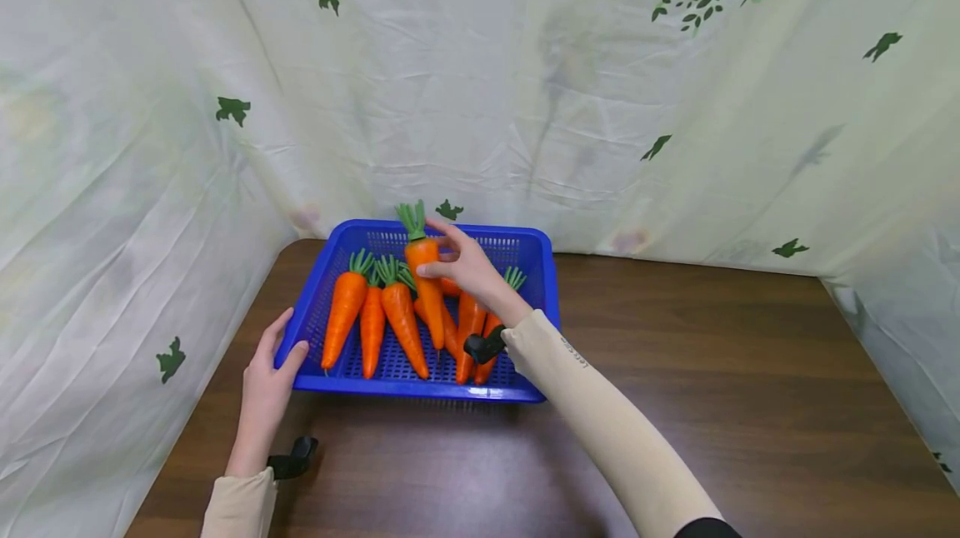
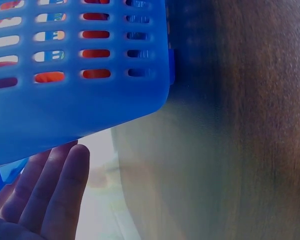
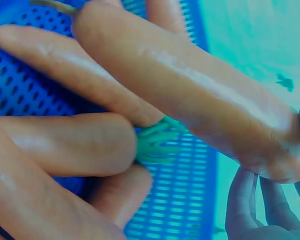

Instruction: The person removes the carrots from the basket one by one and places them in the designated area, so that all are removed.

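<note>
A blue plastic basket (image 1: 360, 386) with slotted walls holds several orange carrots with green tops, one carrot (image 1: 345, 305) lying along its left side. My right hand (image 1: 472, 267) pinches another carrot (image 1: 428, 292) near its green top, thumb on one side and fingers on the other. That carrot (image 3: 190, 85) slants above the others in the right wrist view, its thin tip toward the upper left. At the basket's left front corner my left hand (image 1: 268, 376) grips the rim, thumb on top. In the left wrist view its fingers (image 2: 65, 195) lie against the outside of the wall (image 2: 80, 112).
The basket stands on a brown wooden table (image 1: 712, 380), near its back edge. A pale cloth (image 1: 465, 88) printed with green leaves hangs behind and along both sides. Black straps with small cameras (image 1: 295, 456) sit on both wrists.
</note>
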